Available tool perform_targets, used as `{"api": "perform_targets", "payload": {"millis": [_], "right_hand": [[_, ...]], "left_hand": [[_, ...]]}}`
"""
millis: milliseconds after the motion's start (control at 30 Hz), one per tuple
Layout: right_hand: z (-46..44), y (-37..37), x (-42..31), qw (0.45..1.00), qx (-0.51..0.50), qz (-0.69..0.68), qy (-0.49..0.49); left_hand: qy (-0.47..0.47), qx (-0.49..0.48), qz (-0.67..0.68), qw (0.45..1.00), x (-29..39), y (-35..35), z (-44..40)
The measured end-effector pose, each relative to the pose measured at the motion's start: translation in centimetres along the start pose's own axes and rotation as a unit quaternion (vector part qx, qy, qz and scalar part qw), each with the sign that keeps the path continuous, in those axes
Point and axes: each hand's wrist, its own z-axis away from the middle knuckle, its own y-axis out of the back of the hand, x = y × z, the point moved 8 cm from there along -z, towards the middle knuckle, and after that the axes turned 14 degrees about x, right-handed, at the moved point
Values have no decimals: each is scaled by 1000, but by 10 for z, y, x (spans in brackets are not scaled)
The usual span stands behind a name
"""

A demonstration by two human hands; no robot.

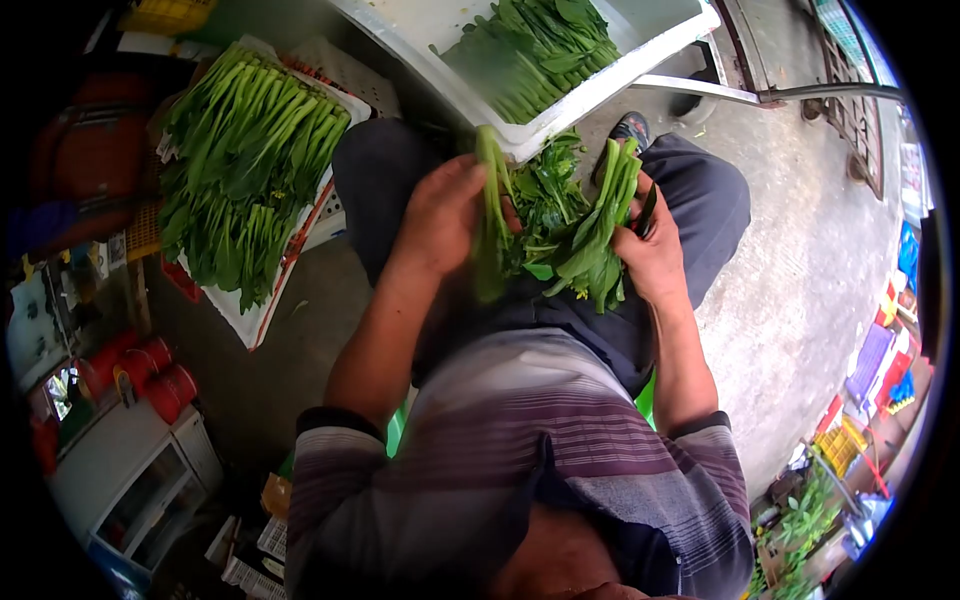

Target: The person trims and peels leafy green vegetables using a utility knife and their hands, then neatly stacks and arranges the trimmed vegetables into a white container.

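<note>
My left hand [446, 212] is closed around a bunch of leafy green stalks [493, 225], which is blurred by motion. In my right hand [652, 245] is another bunch of leafy greens [603, 235], with pale cut stems pointing up and leaves hanging down. A dark leaf stands by the right fingers. Between the two hands, loose green leaves [552, 185] lie low, close to my lap. Just beyond my hands is a white foam box [520, 140] with rows of the same greens [545, 50] inside.
To the left, a large stack of leafy greens [250, 150] lies on a white tray [245, 318] with a red edge. A metal bar [700, 88] extends beside the foam box. Red containers [150, 370] and a white cabinet [150, 490] stand at lower left. Concrete floor [800, 270] stretches right.
</note>
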Motion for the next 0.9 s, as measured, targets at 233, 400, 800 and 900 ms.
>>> {"api": "perform_targets", "payload": {"millis": [233, 400, 800, 900], "right_hand": [[-8, 17, 5, 981, 0, -186, -62], [-9, 32, 22, 940, -15, -316, -124], [-12, 41, 32, 920, -66, -371, -111], [-12, 40, 26, 920, -72, -374, -91]], "left_hand": [[-14, -22, 6, 1000, 0, -15, 1], [-20, -45, -39, 998, -11, -34, -7], [6, -63, 21, 998, -5, -40, -13], [7, -68, 24, 997, -6, -40, -13]]}}
